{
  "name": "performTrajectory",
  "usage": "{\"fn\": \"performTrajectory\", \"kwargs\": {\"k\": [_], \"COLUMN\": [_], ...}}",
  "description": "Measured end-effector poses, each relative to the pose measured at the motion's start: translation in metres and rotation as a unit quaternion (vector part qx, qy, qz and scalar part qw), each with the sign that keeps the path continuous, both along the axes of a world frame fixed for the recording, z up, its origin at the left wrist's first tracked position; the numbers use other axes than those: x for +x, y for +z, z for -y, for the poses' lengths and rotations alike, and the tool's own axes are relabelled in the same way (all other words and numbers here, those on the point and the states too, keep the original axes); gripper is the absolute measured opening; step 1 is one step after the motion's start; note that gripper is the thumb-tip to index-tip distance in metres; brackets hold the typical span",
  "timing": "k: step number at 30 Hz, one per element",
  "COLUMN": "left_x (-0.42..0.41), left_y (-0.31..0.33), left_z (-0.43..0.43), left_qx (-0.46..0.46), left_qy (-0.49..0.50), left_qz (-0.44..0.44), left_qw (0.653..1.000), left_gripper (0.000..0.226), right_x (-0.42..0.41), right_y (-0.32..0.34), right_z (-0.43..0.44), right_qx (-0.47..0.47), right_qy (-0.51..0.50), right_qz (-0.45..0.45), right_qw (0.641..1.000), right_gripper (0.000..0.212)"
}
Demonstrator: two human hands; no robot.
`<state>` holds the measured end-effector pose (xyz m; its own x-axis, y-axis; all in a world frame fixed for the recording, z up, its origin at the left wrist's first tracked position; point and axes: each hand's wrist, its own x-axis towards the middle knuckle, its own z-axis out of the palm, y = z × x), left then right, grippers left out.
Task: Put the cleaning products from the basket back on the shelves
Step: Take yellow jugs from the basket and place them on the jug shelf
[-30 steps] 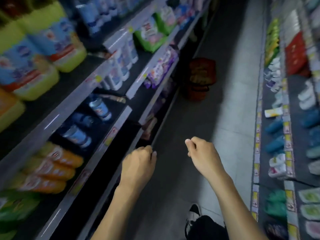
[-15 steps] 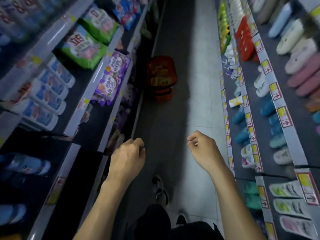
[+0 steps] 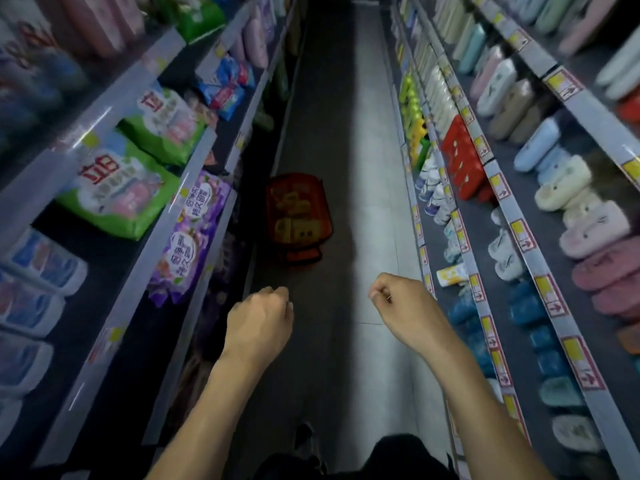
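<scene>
A red shopping basket (image 3: 273,206) stands on the aisle floor ahead, close to the left shelves (image 3: 194,161), with yellow-labelled products inside. My left hand (image 3: 259,318) and my right hand (image 3: 403,306) hang in front of me, both curled into loose fists with nothing in them, well short of the basket. Green detergent bags (image 3: 117,188) and purple bags (image 3: 194,233) lie on the left shelves.
The right-hand shelves (image 3: 519,216) hold slippers, red boxes (image 3: 462,161) and small bottles. A narrow tiled floor (image 3: 367,168) runs between both shelf rows. My dark trousers and a shoe (image 3: 306,441) show at the bottom.
The view has swung from the left shelves toward the aisle, and the basket now sits nearer and more central. Both hands stay closed and empty.
</scene>
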<state>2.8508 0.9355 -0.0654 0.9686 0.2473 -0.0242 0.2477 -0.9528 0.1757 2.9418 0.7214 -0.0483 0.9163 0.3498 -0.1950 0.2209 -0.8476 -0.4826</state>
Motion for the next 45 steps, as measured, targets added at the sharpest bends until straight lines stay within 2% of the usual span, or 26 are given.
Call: {"fn": "performTrajectory", "kwargs": {"k": [6,10,13,20,23,25,27,31,33,38,42,45], "left_x": [0.091,0.152,0.201,0.308,0.340,0.355,0.370,0.395,0.409,0.442,0.465,0.478], "left_y": [0.006,-0.002,-0.007,-0.003,-0.004,-0.009,-0.019,-0.047,-0.063,-0.098,-0.124,-0.149], "left_z": [-0.028,-0.032,-0.029,-0.026,-0.038,-0.049,-0.063,-0.096,-0.114,-0.155,-0.178,-0.191], "left_qx": [0.049,0.034,0.017,-0.009,-0.024,-0.033,-0.037,-0.062,-0.078,-0.155,-0.219,-0.302], "left_qy": [-0.118,-0.127,-0.114,-0.013,0.018,0.042,0.076,0.134,0.160,0.222,0.254,0.277], "left_qz": [-0.055,-0.094,-0.107,-0.086,-0.079,-0.076,-0.077,-0.090,-0.085,-0.110,-0.148,-0.177], "left_qw": [0.990,0.987,0.987,0.996,0.996,0.996,0.993,0.985,0.980,0.956,0.930,0.895], "left_gripper": [0.018,0.020,0.019,0.016,0.011,0.009,0.012,0.015,0.017,0.013,0.015,0.011], "right_x": [0.085,0.147,0.201,0.334,0.382,0.407,0.430,0.477,0.499,0.550,0.591,0.614], "right_y": [0.001,-0.012,-0.028,-0.027,-0.026,-0.028,-0.034,-0.054,-0.063,-0.078,-0.105,-0.132], "right_z": [0.004,0.017,0.027,0.013,-0.011,-0.030,-0.052,-0.099,-0.125,-0.188,-0.233,-0.263], "right_qx": [0.004,0.013,0.057,0.115,0.106,0.099,0.084,0.059,0.038,-0.041,-0.104,-0.142], "right_qy": [0.005,0.019,0.017,0.030,0.058,0.074,0.093,0.132,0.155,0.243,0.304,0.346], "right_qz": [0.002,-0.032,-0.071,-0.091,-0.085,-0.101,-0.114,-0.134,-0.138,-0.151,-0.161,-0.186], "right_qw": [1.000,0.999,0.996,0.989,0.989,0.987,0.986,0.980,0.977,0.957,0.933,0.908], "right_gripper": [0.010,0.006,0.006,0.011,0.022,0.021,0.021,0.038,0.038,0.016,0.009,0.010]}}
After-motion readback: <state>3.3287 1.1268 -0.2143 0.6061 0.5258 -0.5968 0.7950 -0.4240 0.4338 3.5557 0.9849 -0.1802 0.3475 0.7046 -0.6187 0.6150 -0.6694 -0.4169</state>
